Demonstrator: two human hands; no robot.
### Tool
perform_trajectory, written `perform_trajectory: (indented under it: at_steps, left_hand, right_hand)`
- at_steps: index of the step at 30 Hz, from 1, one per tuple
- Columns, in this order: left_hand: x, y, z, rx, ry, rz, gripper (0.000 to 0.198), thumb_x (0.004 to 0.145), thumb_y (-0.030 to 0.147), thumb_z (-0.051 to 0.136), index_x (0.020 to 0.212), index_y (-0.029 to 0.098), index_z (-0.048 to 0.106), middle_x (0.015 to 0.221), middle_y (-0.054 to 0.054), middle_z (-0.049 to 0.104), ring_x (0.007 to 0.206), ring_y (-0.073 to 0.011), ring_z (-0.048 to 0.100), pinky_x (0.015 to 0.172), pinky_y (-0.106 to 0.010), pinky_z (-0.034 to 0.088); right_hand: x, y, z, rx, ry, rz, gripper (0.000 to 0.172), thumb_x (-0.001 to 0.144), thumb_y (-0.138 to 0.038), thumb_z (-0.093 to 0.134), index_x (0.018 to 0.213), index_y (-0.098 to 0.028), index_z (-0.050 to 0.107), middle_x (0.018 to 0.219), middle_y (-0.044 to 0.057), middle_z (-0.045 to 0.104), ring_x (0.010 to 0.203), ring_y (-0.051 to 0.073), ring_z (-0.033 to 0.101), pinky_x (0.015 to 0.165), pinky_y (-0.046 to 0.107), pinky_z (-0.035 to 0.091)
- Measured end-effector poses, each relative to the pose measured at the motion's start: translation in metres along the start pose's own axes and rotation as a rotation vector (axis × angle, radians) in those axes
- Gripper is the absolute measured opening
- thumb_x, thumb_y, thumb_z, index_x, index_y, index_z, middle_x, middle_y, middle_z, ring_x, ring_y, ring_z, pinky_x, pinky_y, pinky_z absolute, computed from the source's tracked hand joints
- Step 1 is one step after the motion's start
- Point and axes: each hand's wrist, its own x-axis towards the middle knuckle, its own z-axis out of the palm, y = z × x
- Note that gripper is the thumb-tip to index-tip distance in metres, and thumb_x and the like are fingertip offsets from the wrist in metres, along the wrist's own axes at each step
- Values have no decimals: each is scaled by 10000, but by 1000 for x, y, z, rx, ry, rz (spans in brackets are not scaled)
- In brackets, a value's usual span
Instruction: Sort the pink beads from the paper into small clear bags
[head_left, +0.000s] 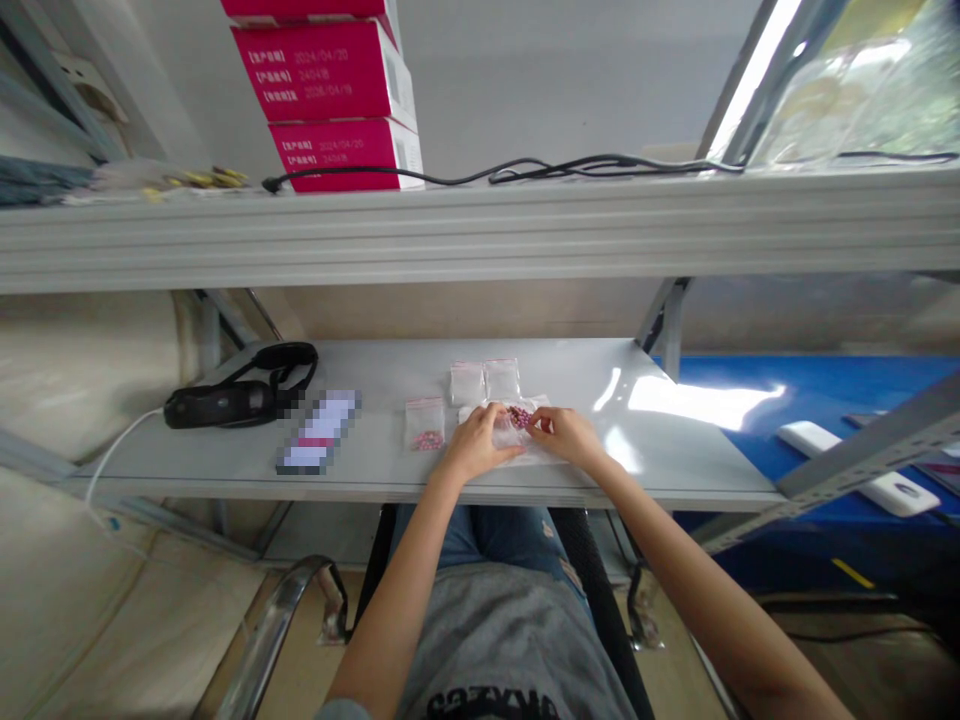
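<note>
A small heap of dark pink beads lies on clear plastic bags near the table's front edge. Around the left side of the heap curves my left hand, thumb and forefinger apart and resting on the plastic. At the heap's right edge, my right hand has its fingertips pinched together; what is between them is too small to make out. A zip bag with pink beads lies left of my left hand. Just behind my hands are two flat zip bags, a left one and a right one.
A phone with a blurred screen and a black strapped device lie at the left. Overhead, a shelf carries pink boxes and a black cable. A white device sits on a blue surface at the right.
</note>
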Motion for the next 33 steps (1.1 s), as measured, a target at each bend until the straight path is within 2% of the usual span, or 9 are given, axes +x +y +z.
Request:
perform_trajectory:
  at_steps: [4,8,13,20,33]
  left_hand:
    - [-1,0,1,-29,-9,-8,516,656,436,704,1060,221,466,1037,-65,568,983,-236,553,842,-370,451]
    - [-1,0,0,-32,3,-4,500,659,441,699,1043,220,469,1026,-59,561,978,-233,553,840,-368,453]
    - [-2,3,-1,-22,0,4,471,668,440,694,1023,221,475,1013,-55,564,971,-227,546,826,-360,456]
    - [-2,5,-3,-41,7,-9,461,655,413,711,1004,220,479,997,-50,563,951,-222,540,822,-359,452]
    - [-3,2,-2,-83,26,-16,457,654,382,717,1015,212,494,1022,-50,560,987,-215,523,864,-355,443]
  right_hand:
    - [0,-5,4,179,27,-64,247,799,-348,484,820,-198,678,714,28,666,583,137,544,540,225,341]
    - [1,-6,5,253,23,-78,256,804,-371,492,845,-208,685,727,25,669,594,141,550,558,230,361]
    - [2,4,5,125,98,30,186,770,-303,525,869,-217,658,745,25,667,626,148,573,560,225,358]
    - [1,4,5,-53,84,65,153,770,-296,526,839,-219,639,714,31,666,594,152,562,525,229,308]
    - [0,-1,4,-95,68,70,156,781,-321,528,844,-216,625,761,47,675,622,166,573,527,236,296]
